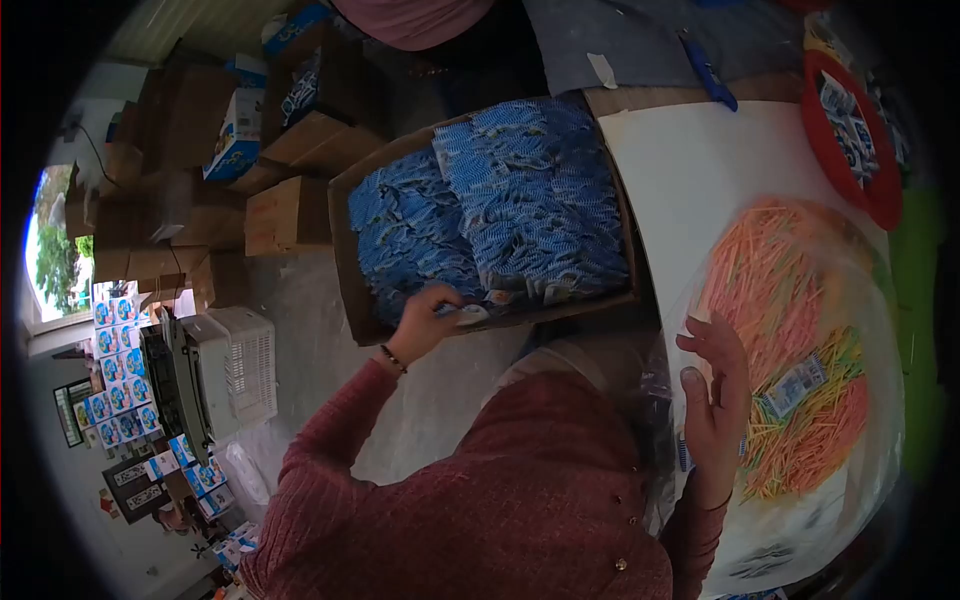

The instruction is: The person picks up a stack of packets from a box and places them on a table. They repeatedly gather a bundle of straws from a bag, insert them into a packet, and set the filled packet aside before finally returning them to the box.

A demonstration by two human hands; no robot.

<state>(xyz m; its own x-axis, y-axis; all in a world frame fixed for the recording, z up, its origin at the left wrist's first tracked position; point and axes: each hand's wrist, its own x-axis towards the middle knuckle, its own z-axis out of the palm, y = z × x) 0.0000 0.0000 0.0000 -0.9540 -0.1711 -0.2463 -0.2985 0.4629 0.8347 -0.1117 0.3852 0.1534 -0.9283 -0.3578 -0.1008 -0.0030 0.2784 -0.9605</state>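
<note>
My left hand [424, 322] pinches a small blue-and-white packet [468, 315] at the near edge of a cardboard box [350, 275]. Rows of blue patterned packets [540, 200] fill that box. On the right, my right hand [716, 400] is raised with its fingers apart and holds nothing. Beside it lies a large clear plastic bag [870, 420] with pink, orange and yellow-green thin sticks [770, 290] in it. A small printed packet [795, 387] rests among the sticks.
A white table [690, 150] runs along the right, with a red bowl [884, 200] of packets and a blue cutter [708, 75] near its far end. Cardboard boxes [287, 215] are stacked at the left, near a white crate [240, 365]. Another person [420, 20] is at the top.
</note>
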